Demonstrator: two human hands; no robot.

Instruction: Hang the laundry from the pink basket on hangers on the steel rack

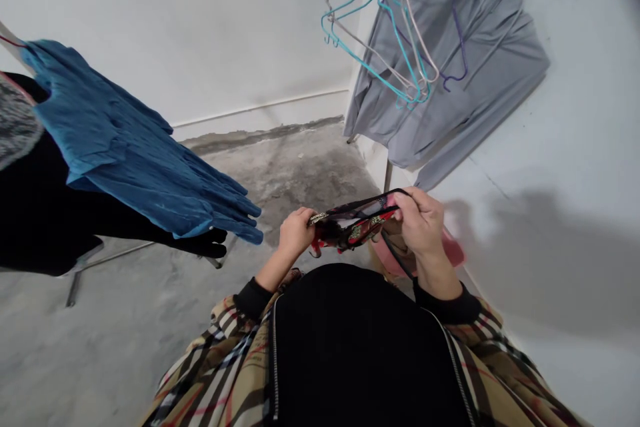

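At the left edge, a black garment (40, 213) and a blue garment (130, 147) hang draped over a rack whose metal leg (75, 283) stands on the bare concrete floor (125, 320). Near the middle, close to the person's body and in the air above the floor, the left hand (296, 232) is closed around the left end of a small red, black and gold patterned cloth (350, 230), pinching it between thumb and fingers. The cloth is bunched along the lower bar of a thin black hanger (367, 202), which runs across to the right hand (423, 220). That hand grips the hanger's right end together with the cloth, fingers curled over the top. The step in hand looks like fitting cloth and hanger together, and it seems about halfway. The fabric is limp and crumpled, so it probably calls for one hand to steady the wire while the other spreads the cloth along it. Under the right wrist a pink object (453, 250) shows, too hidden to identify. Further right and higher, a bunch of empty hangers (395, 47) and a grey shirt (480, 60) hang against the white wall (575, 147).
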